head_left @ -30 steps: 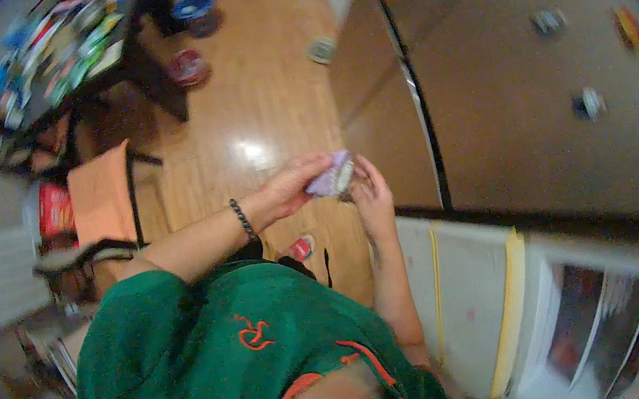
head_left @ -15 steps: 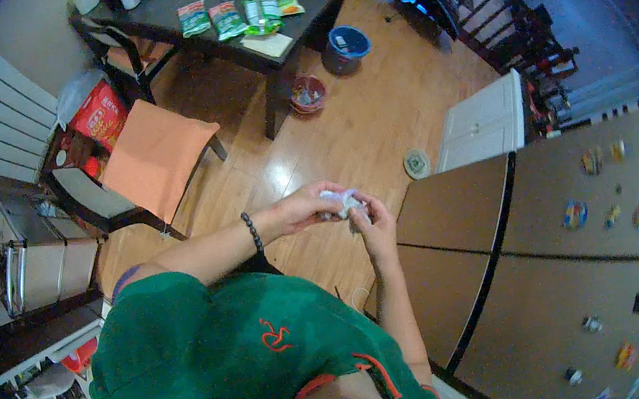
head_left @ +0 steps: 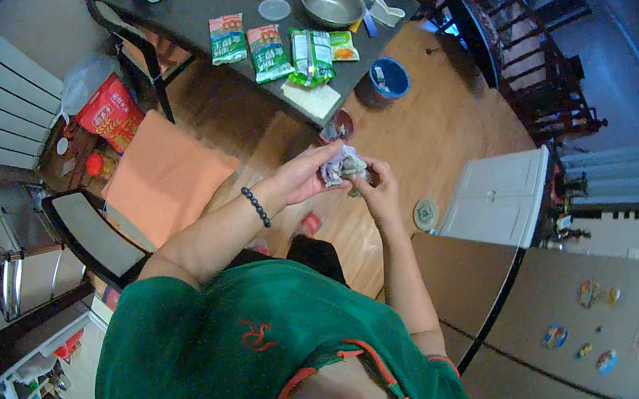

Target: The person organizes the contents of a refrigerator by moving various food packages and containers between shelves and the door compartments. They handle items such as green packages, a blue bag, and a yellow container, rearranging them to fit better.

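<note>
A crumpled whitish wad, cloth or tissue by its look, is held between my two hands over the floor just short of the table corner. My left hand, with a dark bead bracelet at its wrist, presses against the wad's left side with its fingers partly hidden. On the other side, my right hand pinches the wad's lower right edge between thumb and fingers. Grey-green patches show on the wad.
The dark table ahead bears several green packets, a metal bowl and a folded pale cloth. Beyond its corner stands a blue bucket. An orange-covered chair is at left, a fridge at right.
I have come closer to the table and chair. Both hands stay on the wad, which looks more opened out, and the left palm lies flatter along it.
</note>
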### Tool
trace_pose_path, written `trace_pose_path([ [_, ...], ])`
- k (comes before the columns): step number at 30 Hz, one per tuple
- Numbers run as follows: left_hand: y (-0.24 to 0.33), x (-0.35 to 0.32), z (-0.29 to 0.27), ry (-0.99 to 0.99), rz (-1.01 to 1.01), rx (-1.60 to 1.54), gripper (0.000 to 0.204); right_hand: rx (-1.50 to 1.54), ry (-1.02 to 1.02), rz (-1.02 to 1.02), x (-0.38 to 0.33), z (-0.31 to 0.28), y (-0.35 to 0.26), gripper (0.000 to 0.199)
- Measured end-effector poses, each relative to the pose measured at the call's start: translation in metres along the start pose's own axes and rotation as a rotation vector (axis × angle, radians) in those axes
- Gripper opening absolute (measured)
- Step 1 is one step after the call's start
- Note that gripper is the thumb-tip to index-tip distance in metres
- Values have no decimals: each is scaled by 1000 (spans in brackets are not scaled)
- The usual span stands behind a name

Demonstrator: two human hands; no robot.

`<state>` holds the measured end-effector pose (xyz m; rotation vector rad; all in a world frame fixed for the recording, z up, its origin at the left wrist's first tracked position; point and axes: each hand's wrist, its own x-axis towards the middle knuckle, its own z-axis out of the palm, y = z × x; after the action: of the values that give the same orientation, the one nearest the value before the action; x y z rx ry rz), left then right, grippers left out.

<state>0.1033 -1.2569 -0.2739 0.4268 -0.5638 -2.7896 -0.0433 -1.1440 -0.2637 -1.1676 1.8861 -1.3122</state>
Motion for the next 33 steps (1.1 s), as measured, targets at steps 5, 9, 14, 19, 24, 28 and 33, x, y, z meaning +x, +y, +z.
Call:
trace_pose_path([
  [5, 67, 72, -16, 193, 137, 278, 31, 320, -49, 117, 122, -9, 20, 16],
  [9, 139, 132, -41, 375, 260, 264, 22, 387, -64, 78, 242, -17, 24, 8],
  [14, 210, 213, -55, 532, 417, 442, 17, 442, -71, 51, 372, -27, 37, 4],
  [19, 274, 282, -81, 577, 540, 581, 20, 386, -48, -57, 464, -17, 34, 4],
  [24, 324, 337, -138, 862, 1025, 1521, 22, 352, 27, -142, 527, 11, 60, 3],
  [28, 318, 368, -143, 824, 398, 2098, 13, -247, -26, -306, 555, 44, 109, 9],
  [33, 296, 409, -178, 686, 91, 2270, 25, -796, -343, -297, 560, 86, 122, 22],
])
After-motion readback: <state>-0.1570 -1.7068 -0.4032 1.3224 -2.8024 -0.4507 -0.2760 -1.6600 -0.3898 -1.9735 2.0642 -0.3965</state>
